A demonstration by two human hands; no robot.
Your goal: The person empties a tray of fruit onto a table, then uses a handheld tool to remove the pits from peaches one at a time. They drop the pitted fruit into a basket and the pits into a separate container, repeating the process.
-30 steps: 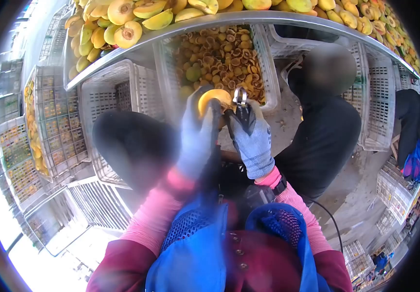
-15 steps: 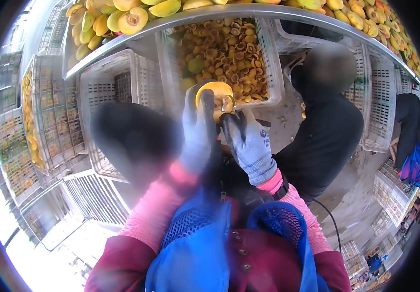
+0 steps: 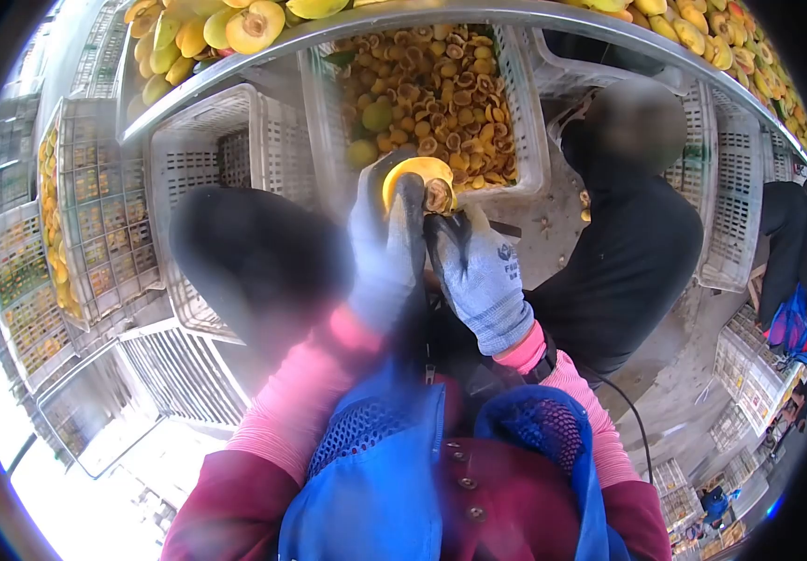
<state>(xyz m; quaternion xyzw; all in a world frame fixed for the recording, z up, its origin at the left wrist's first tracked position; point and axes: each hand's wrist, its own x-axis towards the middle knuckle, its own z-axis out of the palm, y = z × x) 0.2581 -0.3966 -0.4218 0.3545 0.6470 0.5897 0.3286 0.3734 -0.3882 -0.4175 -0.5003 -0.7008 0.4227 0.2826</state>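
Note:
My left hand (image 3: 383, 234), in a grey glove with dark fingertips, is closed around a yellow peach half (image 3: 413, 170) with its cut side partly showing. A rough brown pit (image 3: 438, 194) sits at the near edge of the peach, beside my left thumb. My right hand (image 3: 480, 271), gloved alike, has its fingers curled close against the pit. A dark flat piece sticks out behind that hand, but what the fingers hold is mostly hidden. Both hands are above my lap, in front of a white crate (image 3: 536, 140) holding several pits and peach pieces.
Overhead runs a metal table edge (image 3: 347, 21) with halved peaches (image 3: 256, 26) heaped behind it. Another white crate (image 3: 199, 122) stands to the left, near stacked wire-sided crates (image 3: 109, 206). My bent knees flank the work. A cable (image 3: 644, 421) hangs at my right.
The peach half has turned and shifted slightly right in my left hand. The brown pit now shows more plainly at its edge. My right hand stays close against it.

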